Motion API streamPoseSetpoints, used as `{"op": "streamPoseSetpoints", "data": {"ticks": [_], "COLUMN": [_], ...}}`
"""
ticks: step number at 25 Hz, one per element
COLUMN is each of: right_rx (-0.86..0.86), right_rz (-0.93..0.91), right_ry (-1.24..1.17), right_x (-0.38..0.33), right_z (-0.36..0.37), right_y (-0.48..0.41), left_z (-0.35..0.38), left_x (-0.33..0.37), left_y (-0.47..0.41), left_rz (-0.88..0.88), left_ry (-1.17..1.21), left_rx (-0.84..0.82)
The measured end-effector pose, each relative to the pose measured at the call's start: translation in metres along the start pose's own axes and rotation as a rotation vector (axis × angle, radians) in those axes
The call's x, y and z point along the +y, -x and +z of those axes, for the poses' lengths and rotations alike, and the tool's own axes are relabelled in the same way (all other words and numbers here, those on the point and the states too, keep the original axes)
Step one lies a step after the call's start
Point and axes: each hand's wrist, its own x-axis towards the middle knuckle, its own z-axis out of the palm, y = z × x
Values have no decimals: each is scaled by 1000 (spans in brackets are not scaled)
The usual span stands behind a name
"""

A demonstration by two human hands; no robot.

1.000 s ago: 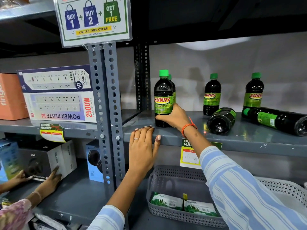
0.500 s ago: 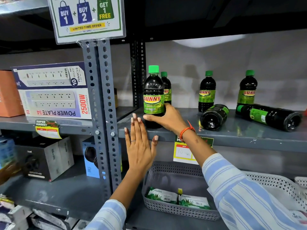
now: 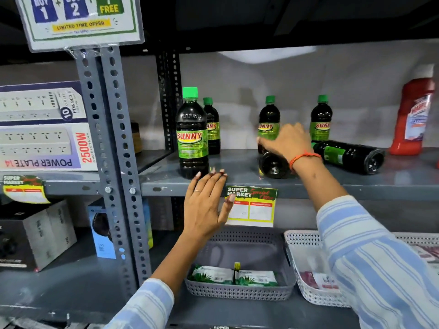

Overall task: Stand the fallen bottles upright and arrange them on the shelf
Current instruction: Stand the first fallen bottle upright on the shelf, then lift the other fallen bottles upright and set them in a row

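Right hand (image 3: 288, 144): fingers spread wide, resting over a fallen bottle (image 3: 273, 165), not gripping it.
Left hand (image 3: 204, 205): flat and wide, at the shelf (image 3: 237, 180) edge, holding nothing.
Second fallen bottle (image 3: 349, 156): lying at the right hand's 3 o'clock.
Front bottle (image 3: 192, 136): standing, at the left hand's 12 o'clock.

Fallen bottle (image 3: 273, 166) neck hidden behind right hand (image 3: 288, 142); grip unclear.
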Motion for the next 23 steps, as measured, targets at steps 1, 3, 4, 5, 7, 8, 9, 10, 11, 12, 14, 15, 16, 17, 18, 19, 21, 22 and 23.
{"op": "streamPoseSetpoints", "data": {"ticks": [1,3,4,5,7,8,9,10,11,12,14,15,16,17,18,19,21,22,23], "right_rx": [-102,-292,-385,-479,-628,-661,-674,-665,-632,-582,-417,-316,-213,-114,-25,44,114,125,131], "right_rz": [51,106,126,154,204,215,230,244,254,247,162,94,11,-70,-145,-202,-258,-258,-249], "right_ry": [36,49,-8,-106,-238,-262,-283,-311,-348,-385,-393,-345,-284,-243,-217,-210,-266,-319,-373], "right_x": [7,14,17,19,22,24,26,26,24,24,28,31,34,36,39,41,50,54,57], "right_z": [-6,-18,-23,-27,-27,-24,-22,-18,-14,-12,-9,-6,-4,-2,1,5,15,19,22], "right_y": [-4,-11,-14,-17,-17,-19,-19,-18,-17,-16,-14,-13,-10,-6,-3,0,0,-2,-4], "left_z": [1,1,1,1,2,3,3,4,5,6,7,7,7,7,7,7,8,7,7], "left_x": [4,11,16,22,34,40,47,51,52,54,57,58,59,60,60,61,64,66,69], "left_y": [-4,-13,-17,-19,-23,-27,-30,-31,-32,-32,-31,-30,-30,-31,-31,-31,-32,-34,-36], "left_rz": [-16,-47,-61,-76,-117,-140,-162,-179,-191,-200,-209,-216,-225,-237,-248,-257,-274,-290,-312], "left_ry": [6,-16,-36,-57,-114,-143,-163,-173,-180,-187,-195,-200,-201,-196,-192,-192,-200,-200,-197], "left_rx": [19,4,-22,-50,-99,-125,-152,-173,-184,-192,-197,-191,-188,-190,-186,-178,-164,-168,-183]}}
